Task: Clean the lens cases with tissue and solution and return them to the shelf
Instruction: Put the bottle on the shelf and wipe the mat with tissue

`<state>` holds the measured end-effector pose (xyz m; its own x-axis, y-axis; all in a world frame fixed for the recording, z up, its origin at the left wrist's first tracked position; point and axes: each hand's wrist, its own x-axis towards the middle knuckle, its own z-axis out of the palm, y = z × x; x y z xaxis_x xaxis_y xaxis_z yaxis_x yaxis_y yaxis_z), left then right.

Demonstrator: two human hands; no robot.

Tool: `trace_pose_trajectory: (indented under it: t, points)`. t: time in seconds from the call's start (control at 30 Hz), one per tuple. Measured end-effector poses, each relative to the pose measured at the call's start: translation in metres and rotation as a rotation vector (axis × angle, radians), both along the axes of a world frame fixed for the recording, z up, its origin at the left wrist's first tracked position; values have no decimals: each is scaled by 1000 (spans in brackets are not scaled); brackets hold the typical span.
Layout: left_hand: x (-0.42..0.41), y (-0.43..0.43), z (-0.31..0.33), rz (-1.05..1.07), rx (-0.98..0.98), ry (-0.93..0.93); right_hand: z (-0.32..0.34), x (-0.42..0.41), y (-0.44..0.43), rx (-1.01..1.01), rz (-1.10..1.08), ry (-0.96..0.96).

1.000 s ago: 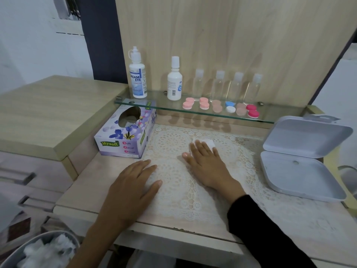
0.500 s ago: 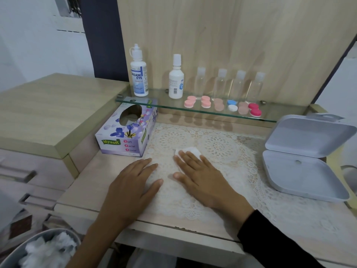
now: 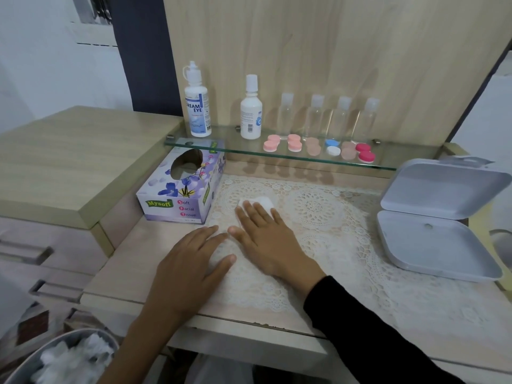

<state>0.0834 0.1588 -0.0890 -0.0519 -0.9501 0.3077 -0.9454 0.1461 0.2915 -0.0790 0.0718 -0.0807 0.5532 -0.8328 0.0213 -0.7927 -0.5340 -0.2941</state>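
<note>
Four clear bottles [image 3: 313, 117] stand behind the lens cases [image 3: 294, 143].

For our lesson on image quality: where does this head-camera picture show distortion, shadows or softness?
Head view: wide-angle distortion tilts the pale wooden back panel outward at its right edge; soft, even light drops faint shadows of the round pastel lens cases through the clear glass shelf onto the ledge below; the four clear plastic bottles look slightly soft.
</note>
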Motion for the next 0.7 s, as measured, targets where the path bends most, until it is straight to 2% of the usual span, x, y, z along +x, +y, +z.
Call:
trace_pose_trajectory:
  t: [0.27, 0.5, 0.7]
  points:
    - [0, 1, 0, 8, -9, 27, 7, -60, 76, 26, 93, 46]
    - [0, 1, -1, -2, -9, 22, 9, -117, 62, 26, -113, 105]
    - [-2, 2, 0, -2, -6, 7, 7, -88, 16, 72, -264, 47]
